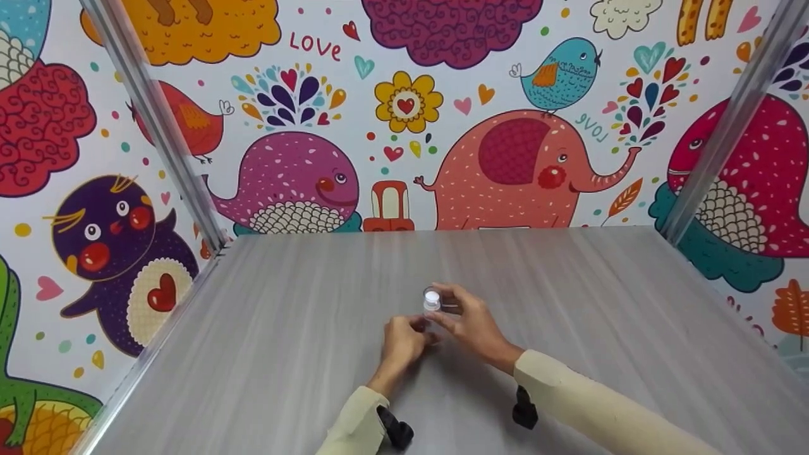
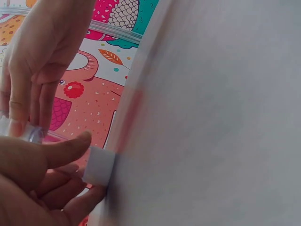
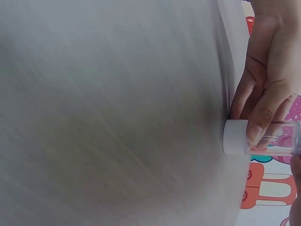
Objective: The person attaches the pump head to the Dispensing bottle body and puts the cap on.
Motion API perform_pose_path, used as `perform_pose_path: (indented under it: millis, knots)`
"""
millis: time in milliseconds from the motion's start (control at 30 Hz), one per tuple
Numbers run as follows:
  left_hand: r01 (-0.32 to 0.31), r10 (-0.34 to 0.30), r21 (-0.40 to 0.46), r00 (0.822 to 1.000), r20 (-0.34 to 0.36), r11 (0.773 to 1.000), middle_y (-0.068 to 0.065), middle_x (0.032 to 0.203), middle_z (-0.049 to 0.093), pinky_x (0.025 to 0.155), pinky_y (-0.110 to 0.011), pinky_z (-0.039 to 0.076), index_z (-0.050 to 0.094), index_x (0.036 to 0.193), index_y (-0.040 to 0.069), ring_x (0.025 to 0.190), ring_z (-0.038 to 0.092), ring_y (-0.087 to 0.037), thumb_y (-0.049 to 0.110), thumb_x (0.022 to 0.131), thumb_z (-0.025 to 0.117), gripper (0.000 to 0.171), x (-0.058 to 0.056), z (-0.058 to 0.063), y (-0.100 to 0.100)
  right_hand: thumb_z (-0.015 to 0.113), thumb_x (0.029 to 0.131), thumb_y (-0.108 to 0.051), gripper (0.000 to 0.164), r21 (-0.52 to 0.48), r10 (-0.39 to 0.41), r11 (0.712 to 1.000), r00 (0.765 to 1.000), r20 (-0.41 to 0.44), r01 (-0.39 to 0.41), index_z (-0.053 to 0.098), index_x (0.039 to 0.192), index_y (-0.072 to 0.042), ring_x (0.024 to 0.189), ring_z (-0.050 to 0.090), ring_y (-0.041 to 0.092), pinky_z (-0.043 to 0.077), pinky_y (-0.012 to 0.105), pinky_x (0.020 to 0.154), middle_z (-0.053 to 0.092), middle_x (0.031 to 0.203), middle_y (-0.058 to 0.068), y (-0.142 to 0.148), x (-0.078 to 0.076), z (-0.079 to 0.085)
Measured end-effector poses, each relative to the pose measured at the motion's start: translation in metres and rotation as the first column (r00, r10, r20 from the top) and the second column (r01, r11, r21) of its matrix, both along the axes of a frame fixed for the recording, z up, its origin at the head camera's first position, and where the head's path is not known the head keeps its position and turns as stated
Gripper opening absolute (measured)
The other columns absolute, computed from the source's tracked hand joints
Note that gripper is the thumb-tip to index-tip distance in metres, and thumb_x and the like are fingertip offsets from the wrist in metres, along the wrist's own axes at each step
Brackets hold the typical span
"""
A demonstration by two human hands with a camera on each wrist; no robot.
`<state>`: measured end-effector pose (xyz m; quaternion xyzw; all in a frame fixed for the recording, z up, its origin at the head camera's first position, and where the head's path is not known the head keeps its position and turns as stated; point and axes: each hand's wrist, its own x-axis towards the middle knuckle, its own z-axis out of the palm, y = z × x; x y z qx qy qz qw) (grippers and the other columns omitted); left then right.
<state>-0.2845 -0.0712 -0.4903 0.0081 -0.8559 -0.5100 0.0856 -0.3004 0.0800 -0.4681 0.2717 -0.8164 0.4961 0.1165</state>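
Both hands meet at a small clear container, upright, with a white lower end (image 3: 235, 137) right at the tabletop. My left hand (image 1: 403, 344) pinches its clear body (image 3: 277, 140) just above that white end, thumb on one side and fingers behind. From the other side, my right hand (image 1: 471, 322) holds the clear upper part (image 1: 432, 299) between thumb and fingers. Something white shows through the top in the head view. In the left wrist view the right hand (image 2: 35, 70) reaches down from above, while the left hand covers much of the body.
A grey wood-grain table (image 1: 303, 284) lies under both hands. Behind it stands a wall (image 1: 404, 50) printed with cartoon animals, and metal posts (image 1: 158, 126) rise at the table's back corners. Black wrist straps (image 1: 395, 430) hang by the cream sleeves (image 1: 594, 398).
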Motion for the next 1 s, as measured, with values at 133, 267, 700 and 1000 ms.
perform_pose_path:
  millis: [133,267,700,1000]
  knots:
    - [0.001,-0.001,-0.003,1.0,0.001,1.0,-0.01,0.088,0.076,0.073,-0.034,0.056,0.078,0.096,0.001,0.077,0.065,-0.016,0.003,0.075,0.082,0.021,0.0,0.0,0.001,0.076,0.088,-0.017,0.053,-0.004,0.022,1.0,1.0,0.004,-0.022,0.056,0.137,-0.013,0.113,0.068,0.019,0.055,0.033,0.096,0.069,0.121,0.005,0.003,-0.001,0.001]
    - [0.001,-0.001,-0.009,1.0,-0.01,1.0,-0.01,0.087,0.076,0.072,-0.034,0.056,0.078,0.095,0.001,0.077,0.064,-0.015,0.003,0.074,0.082,0.022,0.0,0.001,0.002,0.076,0.088,-0.016,0.054,-0.008,0.04,0.999,0.999,0.014,-0.04,0.055,0.138,-0.012,0.113,0.068,0.019,0.055,0.037,0.096,0.068,0.121,0.005,0.006,-0.002,0.001]
    - [0.032,-0.031,0.035,0.999,-0.027,0.999,-0.011,0.077,0.073,0.059,-0.025,0.048,0.077,0.088,-0.001,0.064,0.055,-0.011,0.001,0.074,0.083,0.016,0.004,0.0,0.003,0.074,0.09,-0.017,0.047,0.072,0.022,0.997,0.999,0.04,-0.025,0.057,0.133,-0.01,0.111,0.07,0.025,0.056,0.041,0.093,0.07,0.121,0.011,0.008,-0.002,-0.004]
    - [0.048,-0.047,0.035,0.999,-0.019,0.998,-0.01,0.077,0.072,0.06,-0.025,0.051,0.074,0.084,-0.001,0.065,0.057,-0.012,-0.004,0.072,0.083,0.016,0.004,0.001,0.002,0.077,0.085,-0.024,0.056,0.1,0.049,0.994,0.998,0.041,-0.052,0.057,0.135,-0.008,0.118,0.067,0.028,0.054,0.044,0.098,0.068,0.129,0.012,0.014,-0.005,-0.011]
